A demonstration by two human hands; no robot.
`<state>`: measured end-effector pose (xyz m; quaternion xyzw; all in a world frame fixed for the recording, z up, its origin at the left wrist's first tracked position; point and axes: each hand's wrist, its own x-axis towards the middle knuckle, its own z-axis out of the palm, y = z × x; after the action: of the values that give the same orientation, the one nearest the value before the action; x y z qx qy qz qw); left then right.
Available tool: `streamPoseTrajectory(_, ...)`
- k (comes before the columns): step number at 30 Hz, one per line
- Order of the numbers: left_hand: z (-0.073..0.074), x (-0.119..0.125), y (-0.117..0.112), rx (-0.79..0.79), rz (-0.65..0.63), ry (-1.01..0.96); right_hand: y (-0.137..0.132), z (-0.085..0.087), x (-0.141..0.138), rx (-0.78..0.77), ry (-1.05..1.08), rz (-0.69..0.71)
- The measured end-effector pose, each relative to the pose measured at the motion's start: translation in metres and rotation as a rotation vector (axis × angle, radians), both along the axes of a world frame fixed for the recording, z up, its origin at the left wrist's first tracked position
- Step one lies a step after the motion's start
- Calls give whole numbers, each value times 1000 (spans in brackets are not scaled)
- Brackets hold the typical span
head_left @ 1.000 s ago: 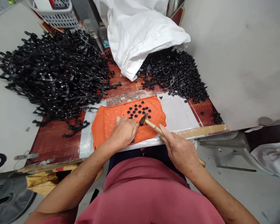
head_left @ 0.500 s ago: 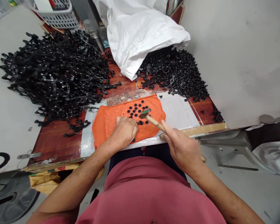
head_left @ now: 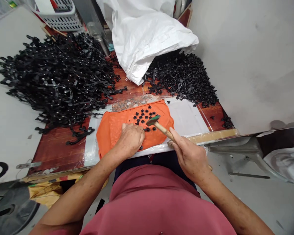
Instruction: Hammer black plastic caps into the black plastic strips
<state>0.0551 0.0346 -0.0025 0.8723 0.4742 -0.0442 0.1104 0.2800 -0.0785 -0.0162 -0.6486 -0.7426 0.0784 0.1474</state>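
An orange cloth (head_left: 112, 129) lies on the near edge of a table, with several small black round pieces (head_left: 144, 116) set out on it. My left hand (head_left: 129, 139) rests on the cloth, fingers curled and pinched on a small black piece at its fingertips. My right hand (head_left: 189, 156) is wrapped round the wooden handle of a small hammer (head_left: 154, 120). The hammer's head hangs just above the black pieces, right of my left fingertips.
A big heap of black strap-like parts (head_left: 56, 75) covers the table's left. A smaller black heap (head_left: 186, 80) lies at the right under a white sack (head_left: 147, 36). A white basket (head_left: 61, 14) stands at the back. A grey wall (head_left: 247, 58) bounds the right.
The hammer head was down at my left fingertips a second ago; it has risen and now hangs slightly higher and to the right. My left hand has stayed put.
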Motion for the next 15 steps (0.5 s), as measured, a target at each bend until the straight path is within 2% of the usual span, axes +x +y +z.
streamPoseTrajectory(4, -4, -2, 0, 17, -7, 3, 5, -2, -2, -16, -10, 38)
streamPoseTrajectory(7, -4, -2, -3, 21, -21, 4, 7, 3, 0, 41, 148, 20)
streamPoseTrajectory(9, 3, -6, -5, 53, -47, -10, 7, 8, 5, 79, 264, -2)
streamPoseTrajectory(12, 30, -27, 5, 160, -54, 23, 7, 13, 19, 55, 321, -70)
streamPoseTrajectory(14, 61, -58, 23, 273, 30, 118, 9, 11, 30, -20, 324, -125)
streamPoseTrajectory(15, 79, -79, 35, 344, 116, 164, 10, 8, 36, -55, 327, -149)
